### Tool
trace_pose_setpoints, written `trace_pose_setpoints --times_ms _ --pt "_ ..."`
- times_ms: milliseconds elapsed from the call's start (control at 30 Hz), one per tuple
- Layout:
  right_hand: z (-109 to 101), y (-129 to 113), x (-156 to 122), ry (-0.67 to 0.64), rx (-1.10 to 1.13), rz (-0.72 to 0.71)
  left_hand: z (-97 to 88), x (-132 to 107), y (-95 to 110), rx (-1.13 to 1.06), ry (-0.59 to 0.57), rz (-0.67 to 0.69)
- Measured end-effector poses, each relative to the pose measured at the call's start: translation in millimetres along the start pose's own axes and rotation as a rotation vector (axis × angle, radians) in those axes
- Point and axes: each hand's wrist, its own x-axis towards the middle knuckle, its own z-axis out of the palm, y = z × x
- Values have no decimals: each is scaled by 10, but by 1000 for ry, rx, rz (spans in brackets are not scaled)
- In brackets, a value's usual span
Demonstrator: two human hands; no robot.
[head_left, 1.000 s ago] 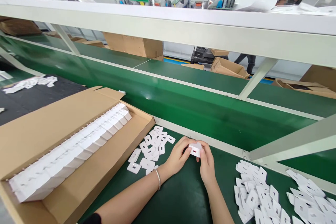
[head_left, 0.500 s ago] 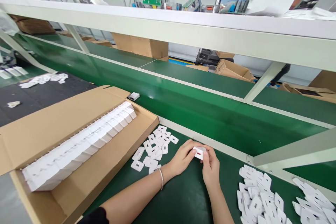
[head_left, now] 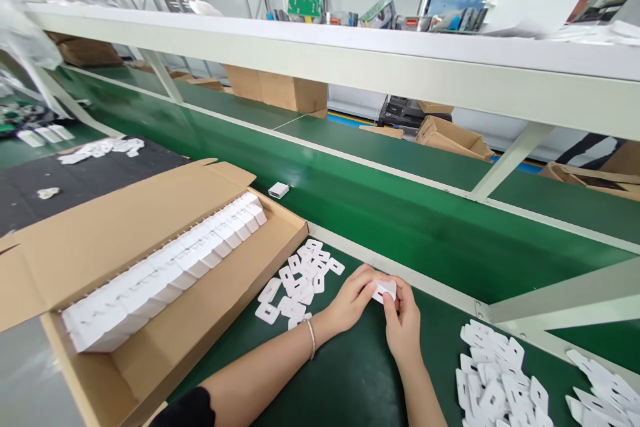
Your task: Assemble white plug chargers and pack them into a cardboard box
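Between my two hands is a small white charger [head_left: 383,289] with a red USB port on its front face. My left hand [head_left: 350,298] grips its left side, fingers curled behind it. My right hand [head_left: 404,325] closes on the right side, and its thumb presses on the front face, partly covering the red port. To the left of my left hand lies a loose pile of flat white plates [head_left: 303,280] with slots in them. More such plates [head_left: 495,380] are heaped to the right of my right hand.
An open cardboard box [head_left: 270,260] on the left holds a row of white pieces [head_left: 175,260]. Behind the work surface runs a green belt [head_left: 380,207] with a small white unit [head_left: 279,189] on it. A shelf [head_left: 320,47] crosses above. Another plate heap [head_left: 605,390] lies far right.
My right thumb has moved onto the charger's front face, by the red port. The small white unit on the green belt has shifted right, away from the box. The view has turned slightly left.
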Motion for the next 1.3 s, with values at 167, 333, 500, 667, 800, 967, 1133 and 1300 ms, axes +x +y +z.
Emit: trace_pose_setpoints --times_ms 167,333,500,667,800,967,1133,1300 --pt "6 -33 7 4 -57 -132 -13 -9 -70 -125 64 -151" --pt "-11 -100 47 -46 -55 -183 -24 -18 -65 -180 -11 -218" --pt "-32 -101 54 -9 -47 -185 35 -57 -24 -255 -64 -235" --pt "-67 -102 48 1 -139 -199 131 -59 -23 -486 -87 -341" --pt "-39 -116 51 79 -177 -287 173 -19 47 -528 -74 -354" --pt "37 -39 25 42 -70 -245 -37 143 245 -465 39 -253" --pt "87 36 25 28 -59 -141 -852 339 517 218 300 -89" --pt "124 104 56 39 -85 -64 -1926 315 690 849 515 -191"
